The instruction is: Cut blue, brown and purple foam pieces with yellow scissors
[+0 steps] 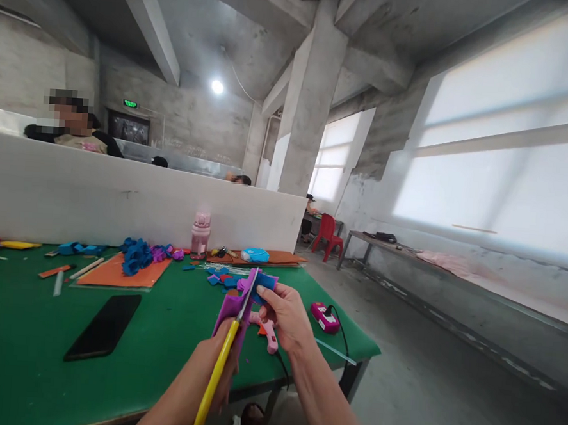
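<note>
My left hand is closed around yellow-handled scissors, whose long handle runs down over my wrist. Upward-pointing blades lie against a purple craft sheet, which bends beside the fingers of that hand. Whether my left fingers also grip the sheet is hidden. My right hand pinches a blue piece of craft sheet with purple edging, just right of the blades. Beneath my hands a pink glue gun lies on the green table. Loose blue and purple scraps lie just beyond the hands.
A black phone lies at left, near an orange sheet bearing dark blue curled pieces. At right sits a magenta box with a black cord. A pink bottle stands by the white partition; a person is behind it.
</note>
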Available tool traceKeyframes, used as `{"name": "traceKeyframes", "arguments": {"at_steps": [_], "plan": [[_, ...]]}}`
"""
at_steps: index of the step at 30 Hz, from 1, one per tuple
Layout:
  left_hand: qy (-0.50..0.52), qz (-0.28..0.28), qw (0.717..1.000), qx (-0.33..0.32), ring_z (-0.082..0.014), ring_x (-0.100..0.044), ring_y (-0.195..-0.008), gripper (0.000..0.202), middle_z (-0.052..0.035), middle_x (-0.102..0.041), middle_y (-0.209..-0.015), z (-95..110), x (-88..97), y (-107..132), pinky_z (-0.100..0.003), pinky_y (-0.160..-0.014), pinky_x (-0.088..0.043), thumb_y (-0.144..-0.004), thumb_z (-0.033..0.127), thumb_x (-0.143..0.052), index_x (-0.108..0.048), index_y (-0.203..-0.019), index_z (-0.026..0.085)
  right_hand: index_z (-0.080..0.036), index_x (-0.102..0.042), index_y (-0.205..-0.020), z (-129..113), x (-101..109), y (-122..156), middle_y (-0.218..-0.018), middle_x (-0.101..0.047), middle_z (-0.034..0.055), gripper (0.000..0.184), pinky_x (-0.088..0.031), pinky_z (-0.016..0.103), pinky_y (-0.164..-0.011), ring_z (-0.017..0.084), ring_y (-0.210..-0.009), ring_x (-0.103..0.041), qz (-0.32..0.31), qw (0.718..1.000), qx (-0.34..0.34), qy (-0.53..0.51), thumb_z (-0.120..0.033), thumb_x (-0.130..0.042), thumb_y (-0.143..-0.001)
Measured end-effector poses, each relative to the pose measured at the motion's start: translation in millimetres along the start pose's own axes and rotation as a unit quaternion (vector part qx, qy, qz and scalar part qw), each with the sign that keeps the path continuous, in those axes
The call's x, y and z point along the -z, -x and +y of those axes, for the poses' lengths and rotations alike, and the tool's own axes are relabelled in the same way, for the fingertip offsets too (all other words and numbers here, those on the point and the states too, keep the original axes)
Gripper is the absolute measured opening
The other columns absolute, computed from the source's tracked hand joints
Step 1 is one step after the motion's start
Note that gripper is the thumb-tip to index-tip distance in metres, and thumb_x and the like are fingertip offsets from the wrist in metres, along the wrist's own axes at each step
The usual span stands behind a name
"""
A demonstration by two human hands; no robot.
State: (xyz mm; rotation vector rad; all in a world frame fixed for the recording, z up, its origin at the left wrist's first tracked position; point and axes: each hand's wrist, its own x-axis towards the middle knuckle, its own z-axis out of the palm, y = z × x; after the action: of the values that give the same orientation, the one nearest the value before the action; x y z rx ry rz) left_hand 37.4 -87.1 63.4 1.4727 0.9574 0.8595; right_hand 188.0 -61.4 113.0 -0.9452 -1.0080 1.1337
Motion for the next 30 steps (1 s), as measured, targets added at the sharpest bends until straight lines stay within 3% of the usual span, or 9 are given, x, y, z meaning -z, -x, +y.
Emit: {"name": "traceKeyframes", "arguments": {"at_steps": [6, 9, 12, 15, 17, 21, 27, 30], "plan": [[-0.038, -0.009, 0.999, -0.034, -0.0078, -0.042, -0.023, 0.041, 0.0085, -0.052, -0.054, 2, 26.5, -39, -0.017, -0.023, -0.031, -0.077, 0.053, -0.05, -0.042, -0.102, 0.021, -0.013, -0.064, -0.066, 24, -8, -66, -0.043, -0.058, -0.0032, 0.024, -0.036, 0.014, -0.034, 0.005, -0.033, -0.047, -0.001, 1.0, -0.018, -0.022, -0.032, -0.076, -0.056], [0.027, -0.011, 0.999, -0.021, -0.009, -0.041, -0.02, 0.045, 0.0097, -0.052, -0.052, -6, 40.6, -72, -0.018, -0.021, -0.031, -0.075, 0.051, -0.052, -0.039, -0.105, 0.02, -0.013, -0.062, -0.061, 45, -14, -100, -0.04, -0.057, -0.0025, 0.024, -0.036, 0.015, -0.032, 0.007, -0.032, -0.047, 0.018, 0.998, -0.048, -0.035, -0.029, -0.077, -0.053], [0.106, 0.02, 0.994, -0.008, -0.0096, -0.045, -0.023, 0.048, 0.0103, -0.053, -0.048, -20, 51.1, -95, -0.017, -0.025, -0.034, -0.071, 0.047, -0.058, -0.038, -0.104, 0.019, -0.014, -0.06, -0.061, 66, -14, -117, -0.043, -0.059, -0.0027, 0.023, -0.038, 0.015, -0.033, 0.007, -0.034, -0.05, 0.052, 0.995, -0.07, -0.051, -0.027, -0.077, -0.053], [0.159, 0.047, 0.985, 0.039, -0.0152, -0.064, -0.047, 0.054, 0.005, -0.063, -0.056, -39, 57.7, -92, -0.023, -0.045, -0.05, -0.066, 0.042, -0.063, -0.036, -0.107, 0.02, -0.016, -0.06, -0.067, 81, -6, -111, -0.049, -0.062, -0.0047, 0.025, -0.043, 0.014, -0.039, 0.005, -0.039, -0.052, 0.092, 0.989, -0.07, -0.089, -0.032, -0.076, -0.058], [0.19, 0.051, 0.975, 0.101, -0.0199, -0.069, -0.061, 0.061, 0.0006, -0.067, -0.06, -51, 59.2, -80, -0.028, -0.056, -0.053, -0.061, 0.038, -0.066, -0.035, -0.11, 0.02, -0.016, -0.061, -0.072, 87, 2, -100, -0.055, -0.065, -0.0034, 0.029, -0.043, 0.013, -0.039, 0.005, -0.041, -0.054, 0.116, 0.981, -0.043, -0.151, -0.031, -0.079, -0.056], [0.188, 0.075, 0.963, 0.18, -0.0215, -0.069, -0.062, 0.057, -0.0014, -0.068, -0.058, -71, 58.6, -72, -0.028, -0.056, -0.051, -0.059, 0.034, -0.067, -0.04, -0.106, 0.018, -0.016, -0.061, -0.068, 94, 6, -86, -0.047, -0.06, -0.0056, 0.028, -0.037, 0.012, -0.034, 0.004, -0.036, -0.048, 0.088, 0.976, -0.065, -0.186, -0.031, -0.081, -0.054], [0.126, 0.13, 0.977, 0.109, -0.0178, -0.065, -0.052, 0.048, 0.0035, -0.061, -0.052, -70, 69.6, -129, -0.025, -0.05, -0.049, -0.06, 0.029, -0.064, -0.042, -0.101, 0.017, -0.014, -0.062, -0.065, 103, -10, -81, -0.039, -0.052, -0.008, 0.029, -0.037, 0.013, -0.033, 0.002, -0.031, -0.039, 0.053, 0.974, -0.093, -0.197, -0.029, -0.083, -0.05], [0.111, 0.138, 0.982, 0.07, -0.0168, -0.065, -0.055, 0.052, 0.0052, -0.06, -0.058, -56, 75.2, -131, -0.025, -0.051, -0.049, -0.063, 0.032, -0.064, -0.041, -0.108, 0.019, -0.014, -0.061, -0.064, 105, -15, -77, -0.039, -0.052, -0.008, 0.03, -0.039, 0.015, -0.035, 0.003, -0.031, -0.039, 0.059, 0.972, -0.108, -0.198, -0.03, -0.083, -0.049]]}}
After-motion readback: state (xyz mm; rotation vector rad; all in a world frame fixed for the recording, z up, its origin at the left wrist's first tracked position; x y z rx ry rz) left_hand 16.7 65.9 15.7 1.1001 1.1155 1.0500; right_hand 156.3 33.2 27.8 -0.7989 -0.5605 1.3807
